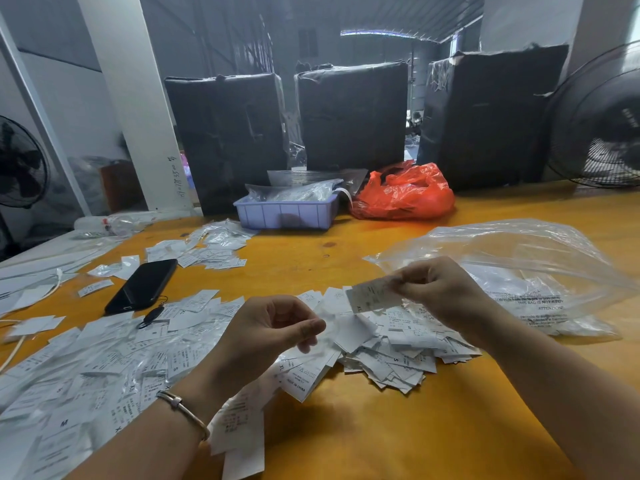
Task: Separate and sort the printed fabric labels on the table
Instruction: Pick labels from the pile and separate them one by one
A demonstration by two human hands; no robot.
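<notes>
Printed white fabric labels (391, 344) lie in a loose heap at the middle of the orange wooden table (398, 427), with a wider drift of them (104, 368) spread off to the person's left and a smaller scatter (211, 247) farther back. They point every which way, no two lined up. One single white label (372, 295) is up in the air above the heap, pinched by its right end between the thumb and fingertips of the right hand (440, 289); its long axis runs roughly left to right, dipping a little toward the left, printed face toward the person. The left hand (270, 327) hovers just over the pile with fingers curled toward the thumb; I can't make out for sure whether it has a label in it. A thin metal bangle (183, 410) sits on that wrist.

A black smartphone (142, 285) lies face up among the labels on the left. A large clear plastic bag (519, 268) with printed warning text sprawls on the right. Farther back stand a pale purple plastic tray (287, 213) holding clear packets and a crumpled red plastic bag (405, 192).
</notes>
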